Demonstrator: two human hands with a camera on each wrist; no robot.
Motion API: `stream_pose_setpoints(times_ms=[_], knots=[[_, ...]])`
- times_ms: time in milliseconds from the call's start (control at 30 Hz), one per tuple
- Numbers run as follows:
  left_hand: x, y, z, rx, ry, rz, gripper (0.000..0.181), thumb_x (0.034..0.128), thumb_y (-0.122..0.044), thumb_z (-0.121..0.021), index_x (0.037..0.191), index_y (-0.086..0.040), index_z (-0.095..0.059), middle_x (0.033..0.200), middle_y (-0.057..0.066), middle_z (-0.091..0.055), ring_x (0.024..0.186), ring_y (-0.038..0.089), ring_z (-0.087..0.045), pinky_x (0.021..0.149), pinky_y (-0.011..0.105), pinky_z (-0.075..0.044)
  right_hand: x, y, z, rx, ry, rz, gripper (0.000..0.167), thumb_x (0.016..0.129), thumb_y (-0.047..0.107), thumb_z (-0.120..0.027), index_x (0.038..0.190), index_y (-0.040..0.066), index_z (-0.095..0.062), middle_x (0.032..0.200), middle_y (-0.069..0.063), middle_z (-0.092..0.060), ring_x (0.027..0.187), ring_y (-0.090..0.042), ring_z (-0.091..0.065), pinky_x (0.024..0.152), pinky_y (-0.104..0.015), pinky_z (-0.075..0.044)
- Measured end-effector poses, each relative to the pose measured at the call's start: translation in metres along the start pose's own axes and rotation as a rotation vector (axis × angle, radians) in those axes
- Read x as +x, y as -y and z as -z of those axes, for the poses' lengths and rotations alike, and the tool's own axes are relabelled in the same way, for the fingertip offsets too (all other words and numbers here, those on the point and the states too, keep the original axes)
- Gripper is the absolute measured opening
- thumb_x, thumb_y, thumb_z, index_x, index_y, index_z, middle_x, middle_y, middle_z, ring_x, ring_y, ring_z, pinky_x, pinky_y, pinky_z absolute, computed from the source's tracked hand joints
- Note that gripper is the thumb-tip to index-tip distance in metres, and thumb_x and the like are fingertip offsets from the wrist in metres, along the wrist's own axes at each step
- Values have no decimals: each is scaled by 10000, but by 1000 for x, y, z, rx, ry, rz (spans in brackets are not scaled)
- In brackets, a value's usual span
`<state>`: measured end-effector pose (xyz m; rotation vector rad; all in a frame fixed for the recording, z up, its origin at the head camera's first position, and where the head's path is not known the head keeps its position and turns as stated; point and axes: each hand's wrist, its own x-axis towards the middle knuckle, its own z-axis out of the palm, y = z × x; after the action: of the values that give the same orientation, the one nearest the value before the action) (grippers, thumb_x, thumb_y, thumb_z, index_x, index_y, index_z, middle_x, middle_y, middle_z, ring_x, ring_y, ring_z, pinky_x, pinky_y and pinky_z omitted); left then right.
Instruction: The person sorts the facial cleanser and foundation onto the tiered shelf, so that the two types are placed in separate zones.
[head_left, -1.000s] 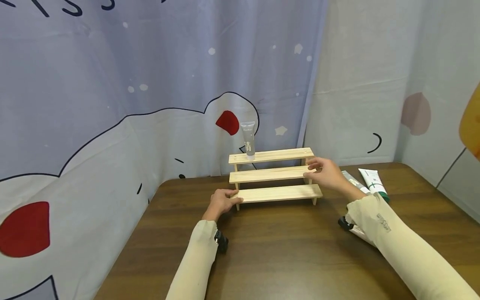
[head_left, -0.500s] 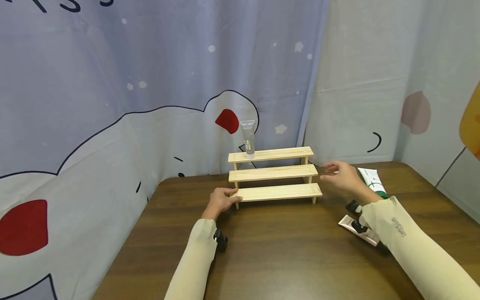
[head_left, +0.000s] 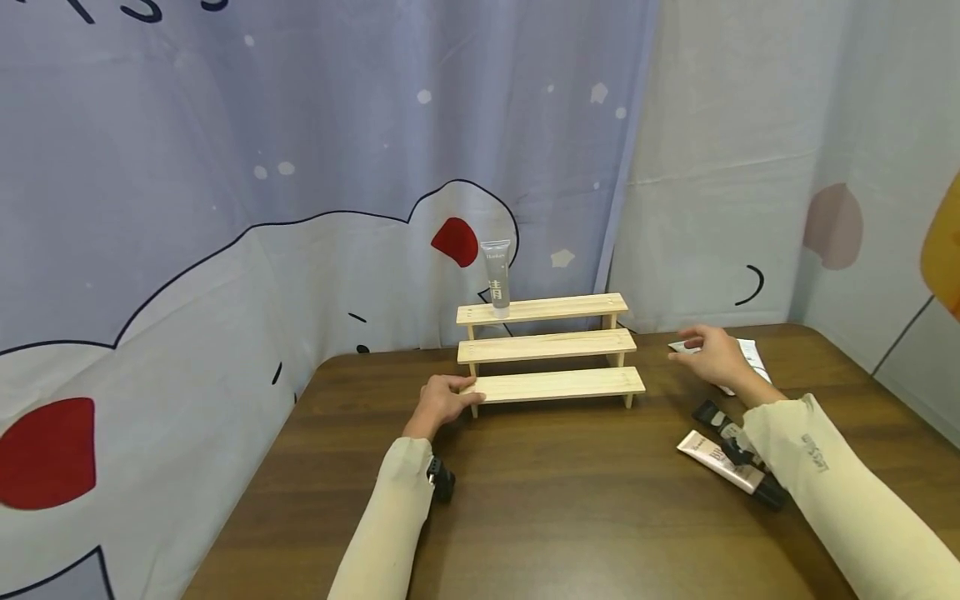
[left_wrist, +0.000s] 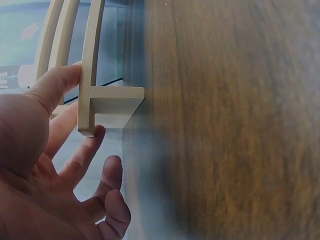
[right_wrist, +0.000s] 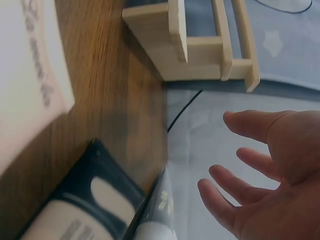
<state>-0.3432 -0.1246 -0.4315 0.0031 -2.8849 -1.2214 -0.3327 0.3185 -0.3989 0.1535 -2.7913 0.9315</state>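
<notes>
A three-tier wooden stand (head_left: 551,386) stands at the back of the table. My left hand (head_left: 442,402) pinches the left end of its lowest plank (left_wrist: 89,65), with the thumb on top and a finger at the plank's end. A translucent grey squeeze tube (head_left: 497,279) stands cap down on the top tier, toward the left. To the right of the stand, my right hand (head_left: 712,357) hovers with relaxed, spread fingers and holds nothing. Below it lies a grey tube (head_left: 681,346), mostly hidden, beside a white tube (head_left: 752,357).
Nearer the front right, a pink tube with a black cap (head_left: 720,462) and a dark tube (head_left: 716,417) lie on the brown table (head_left: 555,508), partly under the right sleeve. A patterned curtain (head_left: 337,150) hangs behind the table.
My right hand has left the right side of the stand and moved right, over the lying tubes. My left hand stays on the lowest plank; the stand and the standing tube look unmoved.
</notes>
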Motion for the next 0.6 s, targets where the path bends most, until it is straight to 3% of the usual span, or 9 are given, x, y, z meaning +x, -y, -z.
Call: stream_pose_setpoints(times_ms=[267,467,600], knots=[[0,-1,1,13,-4,-3,393,831,-329,-820,1201,-222,-742,1376,111,-594,1319,427,-440,1083,510,-388,2,-22,5,-68,-7,-37,544,909,234,-684,1259,-155,-537,1197,-387,-584,1087,-561,-550,895,-621,-455],[2,1,-3,12,-9,-21,389,822,-324,-828,1187,-214,-749,1354,109,-611,1307,428,-455,1080,503,-392,1,-38,6,-82,-44,-43,484,883,170,-686,1192,-182,-563,1127,-369,-621,1057,-548,-569,955,-648,-287],[2,2,-3,13,-18,-26,391,820,-319,-830,1186,-208,-750,1348,110,-615,1298,436,-457,1083,503,-387,3,-43,7,-95,-42,-42,466,880,165,-690,1173,-179,-575,1105,-360,-634,1060,-548,-558,954,-654,-273]])
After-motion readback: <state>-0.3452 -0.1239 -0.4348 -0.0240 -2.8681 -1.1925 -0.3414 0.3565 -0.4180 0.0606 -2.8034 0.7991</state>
